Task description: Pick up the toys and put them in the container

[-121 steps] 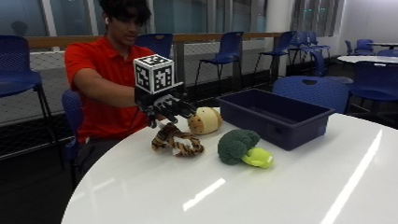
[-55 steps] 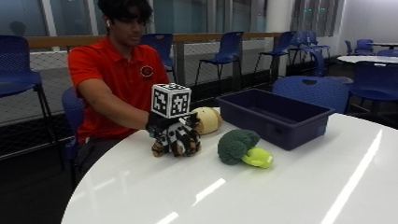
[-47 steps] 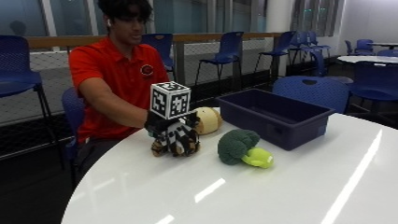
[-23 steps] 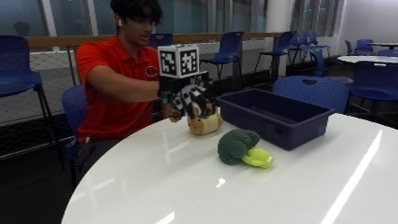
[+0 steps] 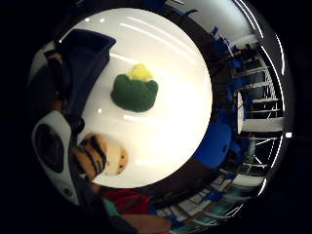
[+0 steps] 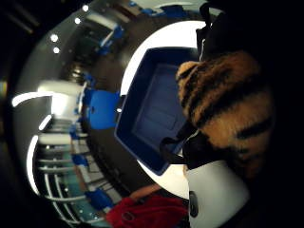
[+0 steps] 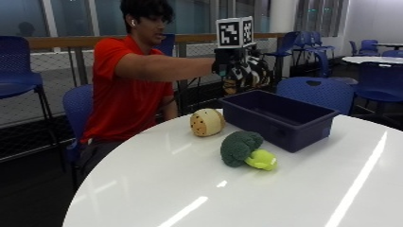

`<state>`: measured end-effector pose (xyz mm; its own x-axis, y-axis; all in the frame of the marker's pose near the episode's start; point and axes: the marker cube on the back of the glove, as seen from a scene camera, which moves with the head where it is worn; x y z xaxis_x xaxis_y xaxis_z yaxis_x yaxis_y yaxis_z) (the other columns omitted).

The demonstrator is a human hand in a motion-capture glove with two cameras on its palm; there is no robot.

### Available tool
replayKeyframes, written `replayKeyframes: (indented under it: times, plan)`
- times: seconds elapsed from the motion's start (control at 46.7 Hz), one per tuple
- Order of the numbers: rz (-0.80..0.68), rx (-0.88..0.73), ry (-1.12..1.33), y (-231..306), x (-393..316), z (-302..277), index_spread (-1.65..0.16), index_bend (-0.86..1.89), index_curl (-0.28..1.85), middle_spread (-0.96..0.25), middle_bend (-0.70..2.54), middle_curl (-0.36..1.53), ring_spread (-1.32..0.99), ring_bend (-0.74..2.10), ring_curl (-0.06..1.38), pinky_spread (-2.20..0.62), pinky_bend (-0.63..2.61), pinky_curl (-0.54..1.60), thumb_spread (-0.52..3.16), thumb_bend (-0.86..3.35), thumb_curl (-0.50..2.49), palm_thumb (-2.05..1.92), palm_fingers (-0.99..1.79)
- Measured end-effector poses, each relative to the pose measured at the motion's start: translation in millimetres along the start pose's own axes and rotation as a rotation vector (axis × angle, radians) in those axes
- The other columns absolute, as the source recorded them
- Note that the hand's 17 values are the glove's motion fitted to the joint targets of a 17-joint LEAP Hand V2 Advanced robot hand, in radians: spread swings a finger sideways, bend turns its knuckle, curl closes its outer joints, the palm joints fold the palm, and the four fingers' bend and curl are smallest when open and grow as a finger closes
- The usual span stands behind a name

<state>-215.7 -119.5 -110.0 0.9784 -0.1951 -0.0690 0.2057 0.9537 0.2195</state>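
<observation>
My right hand (image 7: 247,71) has fingers curled round the striped tiger toy (image 6: 228,107), up over the near end of the blue bin (image 7: 277,117). Feels like soft, light plush; grab round the body. Broccoli toy (image 7: 245,150) and round tan toy (image 7: 207,122) sit on the table (image 7: 189,198).

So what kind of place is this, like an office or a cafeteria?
Most likely a cafeteria or a campus common area: several round white tables, many matching blue chairs around them, and a railing before large windows. No desks or computers show.
</observation>
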Motion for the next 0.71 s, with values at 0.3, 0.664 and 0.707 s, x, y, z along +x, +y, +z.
replayKeyframes:
  times: [0.3, 0.664, 0.707]
  plan:
    - [-0.061, -0.003, -0.004, -26, -78, 4, -0.43, 0.13, 0.15, -0.42, 0.33, 0.43, -0.46, 0.99, 0.48, -0.5, 0.99, 0.39, 0.78, -0.01, 0.84, 0.62, 1.0]
    - [-0.242, -0.075, 0.036, -26, -125, 34, -0.43, 0.06, 0.09, -0.36, 0.1, 0.42, -0.45, 0.98, 0.49, -0.49, 1.11, 0.43, 0.93, -0.05, 0.82, 0.47, 0.77]
    - [-0.248, -0.108, 0.035, -24, -123, 34, -0.43, 0.08, 0.09, -0.32, 0.03, 0.38, -0.42, 0.94, 0.48, -0.46, 1.18, 0.45, 1.02, -0.08, 0.77, 0.36, 0.59]
